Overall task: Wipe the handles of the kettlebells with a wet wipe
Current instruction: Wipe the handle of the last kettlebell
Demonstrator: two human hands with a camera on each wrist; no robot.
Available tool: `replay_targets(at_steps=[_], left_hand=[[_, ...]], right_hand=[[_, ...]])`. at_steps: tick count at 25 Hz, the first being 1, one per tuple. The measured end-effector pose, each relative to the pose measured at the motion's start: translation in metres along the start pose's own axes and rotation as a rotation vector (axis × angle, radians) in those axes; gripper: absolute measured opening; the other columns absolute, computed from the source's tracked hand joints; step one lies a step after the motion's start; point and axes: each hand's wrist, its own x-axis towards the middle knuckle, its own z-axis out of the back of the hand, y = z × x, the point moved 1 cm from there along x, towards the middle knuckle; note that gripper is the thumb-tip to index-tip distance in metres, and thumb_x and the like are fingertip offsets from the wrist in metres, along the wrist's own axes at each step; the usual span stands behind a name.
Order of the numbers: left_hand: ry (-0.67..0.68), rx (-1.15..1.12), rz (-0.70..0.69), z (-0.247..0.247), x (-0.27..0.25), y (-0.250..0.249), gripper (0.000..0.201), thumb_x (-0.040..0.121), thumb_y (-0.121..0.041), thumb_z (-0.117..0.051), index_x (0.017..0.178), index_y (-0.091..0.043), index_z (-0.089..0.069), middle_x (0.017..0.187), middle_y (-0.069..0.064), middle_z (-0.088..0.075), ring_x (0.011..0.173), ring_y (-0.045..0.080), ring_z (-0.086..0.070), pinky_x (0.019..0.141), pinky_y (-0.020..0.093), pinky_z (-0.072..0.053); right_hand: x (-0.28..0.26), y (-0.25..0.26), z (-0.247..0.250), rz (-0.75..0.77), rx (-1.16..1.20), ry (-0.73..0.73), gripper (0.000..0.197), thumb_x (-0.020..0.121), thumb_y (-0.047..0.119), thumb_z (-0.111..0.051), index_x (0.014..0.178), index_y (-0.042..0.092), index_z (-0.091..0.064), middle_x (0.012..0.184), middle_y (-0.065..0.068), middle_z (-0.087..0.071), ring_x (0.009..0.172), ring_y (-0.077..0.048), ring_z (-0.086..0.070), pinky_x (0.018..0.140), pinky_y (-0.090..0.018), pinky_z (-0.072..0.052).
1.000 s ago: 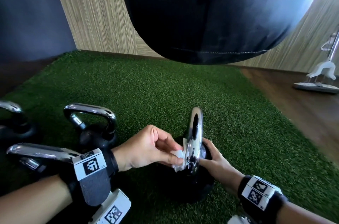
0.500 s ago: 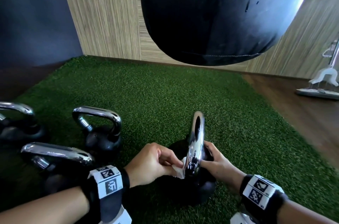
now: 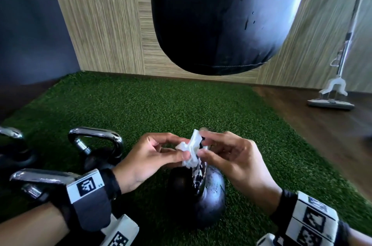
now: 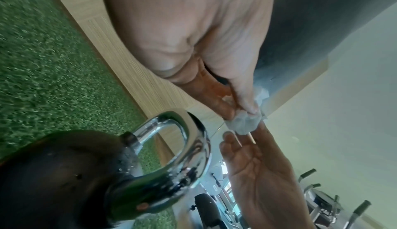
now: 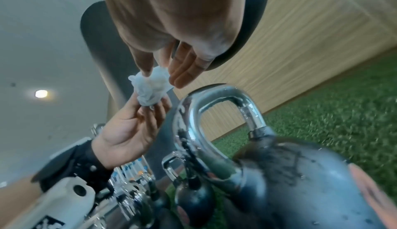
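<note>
My head camera looks forward and down over my hands (image 3: 193,157) to the turf. Both wrist cameras sit close and low, tilted upward past my palms; all three views share the wet wipe (image 3: 191,153) and chrome kettlebell handle (image 4: 189,151).

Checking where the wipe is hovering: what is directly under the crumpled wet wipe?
Under the wet wipe, pinched by the left hand and right hand, stands the kettlebell with its chrome handle. In the head view, hands and wipe cover the handle's top.
</note>
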Motion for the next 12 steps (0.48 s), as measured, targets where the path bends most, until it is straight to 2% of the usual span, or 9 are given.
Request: replay_targets(at_steps=[1, 3, 6, 9, 12], left_hand=[[0.008, -0.028, -0.003, -0.004, 0.001, -0.003, 0.028, 0.065, -0.012, -0.081, 0.091, -0.021, -0.083, 0.090, -0.004, -0.077, 0.086, 0.013, -0.073, 0.076, 0.025, -0.062], [-0.007, -0.102, 0.016, -0.010, 0.003, -0.008, 0.037, 0.068, -0.010, -0.078, 0.104, -0.017, -0.078, 0.080, -0.005, -0.075, 0.081, 0.012, -0.073, 0.072, 0.025, -0.062], [-0.032, -0.156, 0.127, -0.014, 0.010, -0.005, 0.055, 0.066, -0.015, -0.077, 0.119, -0.016, -0.065, 0.075, -0.001, -0.075, 0.069, 0.010, -0.070, 0.060, 0.021, -0.059], [-0.044, -0.240, 0.245, -0.017, 0.017, 0.001, 0.070, 0.063, -0.020, -0.082, 0.129, -0.019, -0.057, 0.086, 0.003, -0.077, 0.065, 0.006, -0.070, 0.053, 0.017, -0.054], [0.067, -0.253, 0.245, -0.011, 0.020, 0.010, 0.096, 0.055, -0.037, -0.098, 0.139, -0.030, -0.051, 0.108, 0.012, -0.074, 0.082, 0.016, -0.074, 0.062, 0.025, -0.057]], right_hand=[[0.002, 0.002, -0.003, -0.016, 0.073, 0.010, 0.044, 0.077, 0.031, -0.085, 0.119, 0.021, -0.077, 0.101, -0.006, -0.076, 0.090, -0.028, -0.076, 0.086, -0.049, -0.062], [0.005, 0.002, -0.005, -0.042, 0.178, 0.032, 0.048, 0.077, 0.021, -0.085, 0.123, 0.011, -0.074, 0.107, -0.012, -0.076, 0.099, -0.033, -0.076, 0.093, -0.054, -0.059], [0.008, 0.007, -0.003, -0.018, 0.201, 0.036, 0.038, 0.075, 0.013, -0.085, 0.113, 0.012, -0.078, 0.106, -0.012, -0.077, 0.101, -0.037, -0.074, 0.093, -0.049, -0.060], [0.010, 0.007, -0.001, -0.030, 0.234, 0.065, 0.029, 0.077, 0.008, -0.083, 0.104, 0.015, -0.081, 0.102, -0.010, -0.080, 0.093, -0.033, -0.077, 0.088, -0.043, -0.062], [0.012, 0.003, 0.002, -0.028, 0.255, 0.017, 0.021, 0.078, 0.007, -0.081, 0.098, 0.013, -0.081, 0.096, -0.012, -0.080, 0.086, -0.035, -0.078, 0.082, -0.042, -0.064]])
